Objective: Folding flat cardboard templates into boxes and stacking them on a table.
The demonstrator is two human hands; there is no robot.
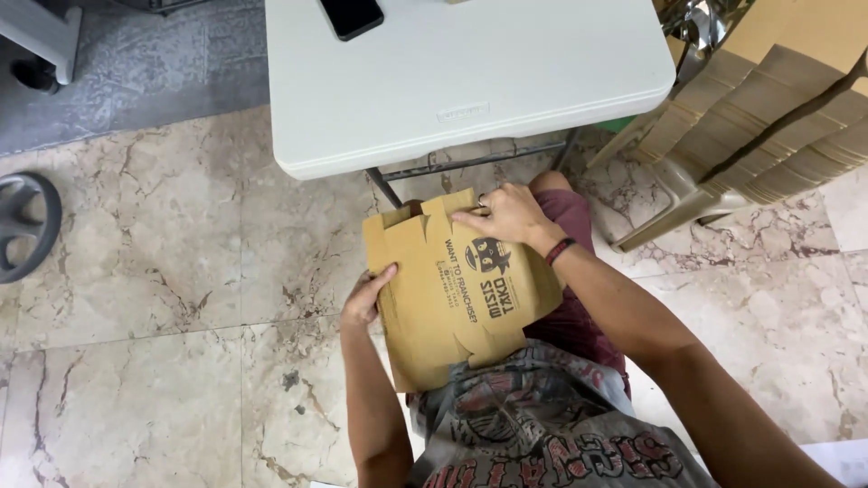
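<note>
- Left hand (366, 296): fingers curled round the left long edge of a flat brown cardboard box blank (457, 289), thumb on the printed face, clamped on it.
- Right hand (506, 217): lies on the blank's upper right part near the far end, fingers bent and pressing the card, thumb side toward the notched flaps; gripping, not spread flat. Dark band on that wrist (559, 250).
- Cardboard box blank: held over the person's lap, below the near edge of the white table (470, 81), not touching it. Long axis runs from the person's belly out toward the table, tilted a bit to the left at the far end. Printed face up, dark print and a small cartoon mark on it. Far end has cut tabs and notches, pointing at the table's near edge.
- Table: black phone (351, 15) near its far edge, partly cut off by the frame.
- Right of the table: a stack of flat brown cardboard sheets (787, 108) on a beige chair (674, 212).
- Floor (163, 316): beige marble tiles; dark round fan base (25, 226) at the left.
- Person wears dark red shorts (570, 217) and a grey printed shirt (551, 434).
</note>
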